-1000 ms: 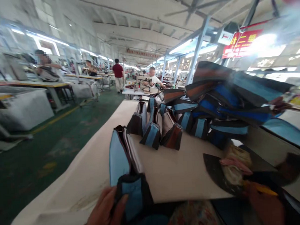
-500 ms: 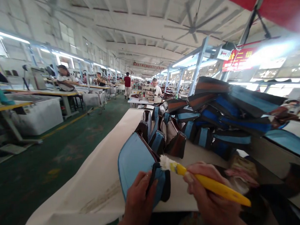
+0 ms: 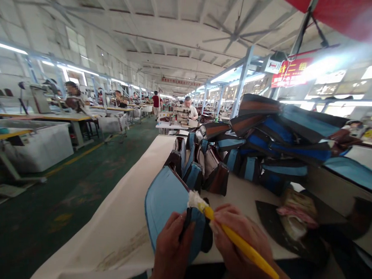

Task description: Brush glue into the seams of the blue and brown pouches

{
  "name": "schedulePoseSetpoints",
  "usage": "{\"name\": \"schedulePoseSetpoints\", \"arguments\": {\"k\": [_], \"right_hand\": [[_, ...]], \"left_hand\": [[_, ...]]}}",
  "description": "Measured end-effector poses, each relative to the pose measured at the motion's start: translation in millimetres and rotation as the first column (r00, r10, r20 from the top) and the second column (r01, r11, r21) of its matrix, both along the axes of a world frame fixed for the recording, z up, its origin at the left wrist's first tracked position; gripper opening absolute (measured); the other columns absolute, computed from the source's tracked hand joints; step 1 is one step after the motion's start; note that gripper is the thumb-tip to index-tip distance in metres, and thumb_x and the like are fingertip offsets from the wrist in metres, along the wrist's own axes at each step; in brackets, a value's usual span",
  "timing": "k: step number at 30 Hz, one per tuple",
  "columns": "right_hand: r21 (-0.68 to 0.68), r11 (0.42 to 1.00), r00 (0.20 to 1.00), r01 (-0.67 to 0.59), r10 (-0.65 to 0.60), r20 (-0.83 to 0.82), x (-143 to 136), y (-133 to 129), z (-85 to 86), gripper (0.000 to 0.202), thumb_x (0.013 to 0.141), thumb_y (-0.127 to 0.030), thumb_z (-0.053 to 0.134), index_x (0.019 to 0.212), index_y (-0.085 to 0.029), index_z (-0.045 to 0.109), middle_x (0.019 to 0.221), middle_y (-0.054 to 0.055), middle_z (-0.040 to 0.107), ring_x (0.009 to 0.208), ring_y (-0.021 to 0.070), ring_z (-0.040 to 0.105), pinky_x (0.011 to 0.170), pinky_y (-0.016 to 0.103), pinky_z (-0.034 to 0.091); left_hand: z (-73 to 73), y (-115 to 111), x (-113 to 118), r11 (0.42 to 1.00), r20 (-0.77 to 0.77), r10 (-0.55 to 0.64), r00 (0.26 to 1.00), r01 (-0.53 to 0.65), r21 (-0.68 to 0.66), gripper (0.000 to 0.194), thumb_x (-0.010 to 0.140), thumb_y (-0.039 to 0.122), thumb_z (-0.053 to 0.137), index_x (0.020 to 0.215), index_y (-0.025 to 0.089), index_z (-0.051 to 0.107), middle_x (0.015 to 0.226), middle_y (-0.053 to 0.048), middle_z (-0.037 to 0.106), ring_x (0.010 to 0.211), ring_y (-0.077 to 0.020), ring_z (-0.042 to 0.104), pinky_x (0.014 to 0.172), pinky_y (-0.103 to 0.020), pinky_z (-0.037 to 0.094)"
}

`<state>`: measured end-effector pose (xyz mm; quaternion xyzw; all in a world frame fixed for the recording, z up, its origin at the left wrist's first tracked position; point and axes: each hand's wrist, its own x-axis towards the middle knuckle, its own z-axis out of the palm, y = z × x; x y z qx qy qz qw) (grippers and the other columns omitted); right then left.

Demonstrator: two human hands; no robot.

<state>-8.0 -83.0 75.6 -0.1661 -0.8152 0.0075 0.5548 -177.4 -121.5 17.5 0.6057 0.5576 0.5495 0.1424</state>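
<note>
A light blue fabric piece with dark edging [image 3: 163,197] stands near the front of the pale table [image 3: 128,223]. My left hand [image 3: 173,245] grips its near edge, thumb and fingers pinching the dark rim. In my right hand [image 3: 241,235] is a yellow-handled brush [image 3: 247,253], held like a pen. Its white bristles lie at the dark edge of the blue piece, just above my left fingertips; whether they touch it is hard to tell.
Behind the blue piece stands a row of similar pieces [image 3: 216,175]. A tall pile of blue, black and brown ones [image 3: 283,132] rises at the right. Crumpled cloth [image 3: 298,213] lies right of my right hand. People sit at machines farther off.
My right hand and the brush have moved left, bringing the bristles over the edge of the blue piece. The brush handle now slants more steeply. My left hand keeps its grip.
</note>
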Motion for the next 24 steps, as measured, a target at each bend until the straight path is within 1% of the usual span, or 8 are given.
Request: {"name": "schedulePoseSetpoints", "arguments": {"k": [2, 3, 4, 8, 10, 15, 20, 24], "right_hand": [[-0.012, 0.996, 0.995, -0.092, 0.092, 0.039, -5, 2, -6.9, 0.023, 0.090, -0.008, 0.052, 0.112, -0.017, 0.054, 0.085, 0.007, 0.066, 0.081, 0.0196, 0.067, 0.069, 0.030, 0.059], [-0.017, 0.996, 0.995, -0.091, 0.092, 0.040, -5, 5, -10.0, 0.023, 0.090, -0.008, 0.052, 0.111, -0.017, 0.054, 0.086, 0.007, 0.066, 0.081, 0.0194, 0.067, 0.069, 0.030, 0.059], [-0.019, 0.998, 0.998, -0.060, 0.061, 0.029, -3, 9, -12.6, 0.022, 0.090, -0.008, 0.053, 0.110, -0.017, 0.055, 0.086, 0.007, 0.066, 0.081, 0.0193, 0.067, 0.069, 0.030, 0.059], [0.014, 0.987, 0.986, 0.162, -0.161, -0.050, 13, 21, -16.2, 0.016, 0.089, -0.012, 0.057, 0.104, -0.018, 0.058, 0.083, 0.006, 0.067, 0.080, 0.0190, 0.068, 0.067, 0.026, 0.059], [0.002, 0.979, 0.977, 0.202, -0.202, -0.071, 17, 21, -16.6, 0.015, 0.090, -0.014, 0.057, 0.104, -0.018, 0.059, 0.083, 0.006, 0.067, 0.080, 0.0189, 0.068, 0.068, 0.026, 0.060], [-0.005, 0.995, 0.992, 0.104, -0.104, -0.074, 8, 19, -22.2, 0.018, 0.091, -0.012, 0.055, 0.108, -0.019, 0.057, 0.088, 0.007, 0.067, 0.083, 0.0191, 0.068, 0.068, 0.027, 0.060], [0.004, 0.987, 0.980, 0.162, -0.160, -0.121, 9, 22, -21.0, 0.020, 0.089, -0.010, 0.056, 0.108, -0.017, 0.058, 0.088, 0.007, 0.067, 0.086, 0.0186, 0.067, 0.071, 0.026, 0.060], [-0.013, 1.000, 0.997, 0.023, -0.024, -0.078, 7, 16, -18.6, 0.021, 0.090, -0.008, 0.054, 0.109, -0.017, 0.056, 0.087, 0.007, 0.065, 0.085, 0.0188, 0.067, 0.068, 0.027, 0.059]], "left_hand": [[-0.5, 0, -1, 1.000, 0.027, -0.013, 1.000, 0.014, -0.021, 0.019, 0.094, 0.030, 0.052, 0.095, 0.018, 0.067, 0.082, -0.002, 0.059, 0.075, -0.0134, 0.061, 0.070, -0.022, 0.051], [-0.3, -1, -2, 0.999, 0.036, -0.019, 0.999, 0.020, -0.036, 0.019, 0.094, 0.031, 0.052, 0.093, 0.018, 0.067, 0.082, -0.002, 0.059, 0.075, -0.0133, 0.061, 0.070, -0.022, 0.050], [0.3, -1, -3, 0.999, 0.043, -0.018, 0.999, 0.020, -0.047, 0.019, 0.094, 0.032, 0.053, 0.092, 0.019, 0.067, 0.082, -0.002, 0.059, 0.075, -0.0133, 0.061, 0.071, -0.022, 0.050], [4.5, -3, -6, 0.998, 0.065, 0.012, 0.998, -0.008, -0.062, 0.019, 0.093, 0.035, 0.055, 0.088, 0.021, 0.067, 0.081, 0.000, 0.060, 0.076, -0.0134, 0.061, 0.073, -0.021, 0.049], [6.8, -3, -7, 0.996, 0.082, 0.009, 0.997, -0.002, -0.087, 0.021, 0.093, 0.037, 0.054, 0.086, 0.021, 0.067, 0.080, 0.000, 0.059, 0.077, -0.0137, 0.060, 0.073, -0.021, 0.048], [8.3, -2, -10, 0.987, 0.136, -0.018, 0.991, 0.040, -0.155, 0.025, 0.093, 0.042, 0.053, 0.091, 0.022, 0.068, 0.083, 0.001, 0.059, 0.081, -0.0148, 0.060, 0.076, -0.022, 0.048], [5.3, -2, -11, 0.983, 0.149, 0.016, 0.989, 0.012, -0.183, 0.028, 0.091, 0.045, 0.055, 0.089, 0.021, 0.069, 0.082, 0.000, 0.060, 0.080, -0.0162, 0.060, 0.075, -0.023, 0.048], [6.6, -2, -11, 0.984, 0.161, 0.004, 0.987, 0.025, -0.178, 0.028, 0.092, 0.044, 0.054, 0.096, 0.022, 0.070, 0.082, 0.000, 0.060, 0.080, -0.0164, 0.060, 0.075, -0.023, 0.050]]}}
